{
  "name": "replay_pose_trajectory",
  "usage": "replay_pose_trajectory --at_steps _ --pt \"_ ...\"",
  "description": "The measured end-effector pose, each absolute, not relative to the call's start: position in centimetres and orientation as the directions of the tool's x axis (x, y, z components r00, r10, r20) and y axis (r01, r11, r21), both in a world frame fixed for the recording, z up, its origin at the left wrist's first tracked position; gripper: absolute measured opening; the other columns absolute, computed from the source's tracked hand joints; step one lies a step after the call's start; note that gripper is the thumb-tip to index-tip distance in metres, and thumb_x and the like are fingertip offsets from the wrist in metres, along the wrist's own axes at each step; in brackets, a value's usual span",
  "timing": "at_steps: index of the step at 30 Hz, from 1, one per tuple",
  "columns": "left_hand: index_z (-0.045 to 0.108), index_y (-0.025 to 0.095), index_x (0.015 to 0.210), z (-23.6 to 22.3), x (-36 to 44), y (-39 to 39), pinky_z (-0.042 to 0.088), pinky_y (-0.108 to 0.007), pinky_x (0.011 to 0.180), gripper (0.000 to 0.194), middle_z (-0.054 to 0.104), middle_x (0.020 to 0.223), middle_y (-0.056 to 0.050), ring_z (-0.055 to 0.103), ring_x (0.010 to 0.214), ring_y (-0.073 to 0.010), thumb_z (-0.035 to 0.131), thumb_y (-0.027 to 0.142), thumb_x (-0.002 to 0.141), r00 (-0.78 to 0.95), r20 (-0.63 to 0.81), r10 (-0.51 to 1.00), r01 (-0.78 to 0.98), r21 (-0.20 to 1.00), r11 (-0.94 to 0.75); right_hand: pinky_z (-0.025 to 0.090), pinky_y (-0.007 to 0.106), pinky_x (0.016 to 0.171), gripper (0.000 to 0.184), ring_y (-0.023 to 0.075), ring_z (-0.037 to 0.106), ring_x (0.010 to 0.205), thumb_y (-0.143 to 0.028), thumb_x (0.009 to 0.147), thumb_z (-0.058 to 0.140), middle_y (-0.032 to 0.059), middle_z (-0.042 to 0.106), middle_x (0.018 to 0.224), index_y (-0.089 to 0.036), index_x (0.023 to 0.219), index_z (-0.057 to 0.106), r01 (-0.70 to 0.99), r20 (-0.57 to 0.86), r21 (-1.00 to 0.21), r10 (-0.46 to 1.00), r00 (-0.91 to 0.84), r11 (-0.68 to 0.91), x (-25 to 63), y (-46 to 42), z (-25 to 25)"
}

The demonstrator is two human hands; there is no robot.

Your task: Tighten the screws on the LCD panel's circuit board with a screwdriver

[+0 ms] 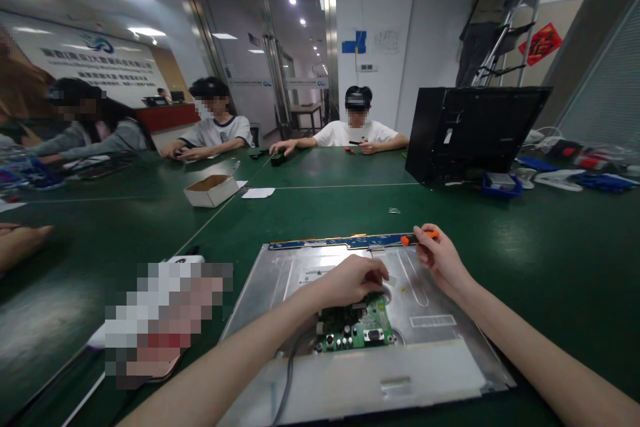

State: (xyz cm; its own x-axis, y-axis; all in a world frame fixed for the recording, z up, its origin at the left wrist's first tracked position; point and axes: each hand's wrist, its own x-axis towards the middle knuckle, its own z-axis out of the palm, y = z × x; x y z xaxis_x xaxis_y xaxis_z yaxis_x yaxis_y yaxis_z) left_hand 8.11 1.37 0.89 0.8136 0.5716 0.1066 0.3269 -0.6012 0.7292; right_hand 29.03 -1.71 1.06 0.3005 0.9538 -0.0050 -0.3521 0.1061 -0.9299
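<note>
A metal-backed display panel [410, 280] lies flat on the green table in front of me. On its middle sits a green circuit board [380, 323] with several connectors along the near side. My left hand [357, 277] hovers over the board's far edge, fingers curled and pressed together; whatever is between them is hidden. My right hand [440, 257] grips an orange-and-black screwdriver [431, 235], held sideways at the panel's far right edge. The screwdriver's tip points left over a narrow blue circuit strip [330, 243] along the panel's far edge.
A grey cable [290, 380] crosses the panel's near left. Left of it lie a phone-like item [170, 327] and cords. An open white box [213, 191] stands farther off. A black monitor casing [475, 133] and blue tray [501, 185] are at right. Several people sit around the table.
</note>
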Motion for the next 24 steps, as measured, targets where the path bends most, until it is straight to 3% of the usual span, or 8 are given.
replay_pose_trajectory --at_steps 13,24 --pt "0.071 0.015 0.089 0.25 8.47 0.94 0.049 -0.024 0.072 0.015 0.073 0.084 -0.003 0.066 0.076 -0.0155 0.070 0.003 0.080 0.825 0.138 0.548 0.328 0.671 -0.664 0.023 0.016 0.034 0.058 0.0050 0.034 0.035 -0.054 0.054 0.091 -0.0127 0.043 0.042 -0.023 0.078 0.048 -0.315 -0.009 -0.946 0.961 0.277 0.082 28.40 -1.84 0.58" --pt "0.072 0.015 0.084 0.73 8.28 1.22 0.045 -0.022 0.068 0.006 0.070 0.082 -0.003 0.062 0.073 -0.0147 0.077 0.018 0.082 0.845 0.123 0.520 0.328 0.648 -0.687 0.024 0.016 0.035 0.058 0.0055 0.035 0.035 -0.055 0.054 0.090 -0.0126 0.043 0.042 -0.024 0.080 0.048 -0.297 -0.004 -0.952 0.963 0.271 0.079 28.49 -1.93 0.73"
